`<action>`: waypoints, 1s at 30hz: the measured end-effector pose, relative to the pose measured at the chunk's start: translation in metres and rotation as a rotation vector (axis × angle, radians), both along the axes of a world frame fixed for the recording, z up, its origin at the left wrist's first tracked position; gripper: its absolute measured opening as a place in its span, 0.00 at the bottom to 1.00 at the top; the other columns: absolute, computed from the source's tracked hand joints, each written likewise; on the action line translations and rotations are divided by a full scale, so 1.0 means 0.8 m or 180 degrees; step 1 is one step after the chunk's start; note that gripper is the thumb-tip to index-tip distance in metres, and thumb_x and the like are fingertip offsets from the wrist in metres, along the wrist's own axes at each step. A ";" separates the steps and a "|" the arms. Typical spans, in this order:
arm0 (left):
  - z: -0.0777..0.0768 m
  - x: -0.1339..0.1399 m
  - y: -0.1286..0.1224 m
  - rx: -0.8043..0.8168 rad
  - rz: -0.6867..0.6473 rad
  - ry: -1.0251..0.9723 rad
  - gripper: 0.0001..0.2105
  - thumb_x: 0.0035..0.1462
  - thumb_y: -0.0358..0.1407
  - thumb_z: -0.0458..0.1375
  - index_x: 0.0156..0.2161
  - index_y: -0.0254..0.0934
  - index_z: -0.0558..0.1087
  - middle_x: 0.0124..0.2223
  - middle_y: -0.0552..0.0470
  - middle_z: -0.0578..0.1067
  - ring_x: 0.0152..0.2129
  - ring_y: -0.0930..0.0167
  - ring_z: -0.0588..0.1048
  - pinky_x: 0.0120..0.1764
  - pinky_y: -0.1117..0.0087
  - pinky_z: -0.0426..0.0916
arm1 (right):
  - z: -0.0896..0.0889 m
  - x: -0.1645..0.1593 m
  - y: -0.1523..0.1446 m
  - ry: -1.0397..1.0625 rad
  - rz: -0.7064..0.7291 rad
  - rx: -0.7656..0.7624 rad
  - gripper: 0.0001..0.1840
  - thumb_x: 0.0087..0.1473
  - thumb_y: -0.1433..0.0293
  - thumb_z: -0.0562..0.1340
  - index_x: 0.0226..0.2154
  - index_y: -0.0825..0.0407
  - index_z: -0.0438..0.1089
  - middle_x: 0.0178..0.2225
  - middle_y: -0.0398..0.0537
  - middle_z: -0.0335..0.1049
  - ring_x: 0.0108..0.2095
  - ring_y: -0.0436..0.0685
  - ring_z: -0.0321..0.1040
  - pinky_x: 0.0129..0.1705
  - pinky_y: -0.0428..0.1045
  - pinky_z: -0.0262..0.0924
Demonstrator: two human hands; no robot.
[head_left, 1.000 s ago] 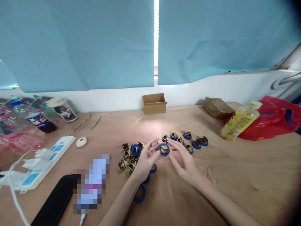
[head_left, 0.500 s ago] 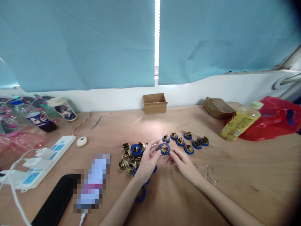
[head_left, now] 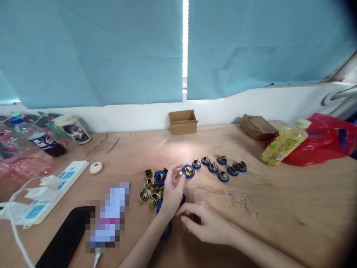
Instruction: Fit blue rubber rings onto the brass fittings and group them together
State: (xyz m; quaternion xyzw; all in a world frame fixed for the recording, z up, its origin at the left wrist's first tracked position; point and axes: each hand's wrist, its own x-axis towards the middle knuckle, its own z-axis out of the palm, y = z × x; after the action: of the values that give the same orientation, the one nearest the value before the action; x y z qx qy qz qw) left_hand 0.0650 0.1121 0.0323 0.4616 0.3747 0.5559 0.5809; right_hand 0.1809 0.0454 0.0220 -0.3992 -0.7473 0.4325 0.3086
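Note:
My left hand [head_left: 173, 191] pinches a brass-coloured disc with a blue ring [head_left: 188, 171] around it, held near the row of similar pieces. My right hand [head_left: 208, 224] is below it to the right, thumb and forefinger apart, with no object visible between them. Its fingertips are near the loose blue rings [head_left: 166, 230], which my left hand and wrist partly cover. Left of my left hand lies a cluster of brass-coloured discs [head_left: 144, 195] with raised metal tabs. Beyond it on the right stand several discs seated in blue rings [head_left: 223, 176].
Thin wire loops [head_left: 242, 204] lie to the right. A phone [head_left: 111, 212], black case [head_left: 65, 236] and power strip [head_left: 57, 193] are on the left. A small cardboard box [head_left: 183, 126] stands at the back; a yellow-labelled bottle [head_left: 286, 143] leans by a red bag [head_left: 320, 143].
My right hand has left the ringed disc and moved down and left, toward the loose blue rings. My left hand still holds the disc and has shifted slightly left and up.

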 end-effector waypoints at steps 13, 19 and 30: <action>-0.005 0.002 -0.001 0.0026 -0.0065 -0.0145 0.13 0.56 0.33 0.60 0.45 0.38 0.65 0.52 0.45 0.75 0.51 0.64 0.72 0.54 0.63 0.67 | -0.013 -0.004 0.011 0.0250 -0.0549 -0.0360 0.08 0.56 0.71 0.57 0.27 0.53 0.67 0.19 0.37 0.59 0.20 0.47 0.54 0.21 0.43 0.46; -0.003 0.004 -0.005 0.0005 -0.0082 -0.0202 0.13 0.56 0.34 0.60 0.45 0.38 0.65 0.53 0.44 0.74 0.52 0.63 0.72 0.51 0.63 0.70 | -0.014 -0.018 0.006 0.0377 -0.0480 -0.0648 0.06 0.54 0.72 0.59 0.28 0.54 0.70 0.19 0.38 0.61 0.20 0.47 0.55 0.23 0.44 0.48; -0.006 0.004 -0.006 0.0037 -0.0087 -0.0288 0.12 0.56 0.32 0.60 0.45 0.37 0.66 0.50 0.45 0.75 0.50 0.64 0.73 0.53 0.63 0.67 | -0.015 -0.014 0.010 0.0328 -0.0470 -0.0666 0.06 0.54 0.72 0.58 0.27 0.54 0.69 0.20 0.38 0.61 0.21 0.47 0.55 0.23 0.44 0.48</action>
State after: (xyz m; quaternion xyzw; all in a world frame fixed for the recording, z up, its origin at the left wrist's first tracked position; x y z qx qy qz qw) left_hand 0.0683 0.1075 0.0273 0.4444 0.3385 0.5704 0.6021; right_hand 0.1695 0.0534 0.0102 -0.4603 -0.6499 0.5041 0.3342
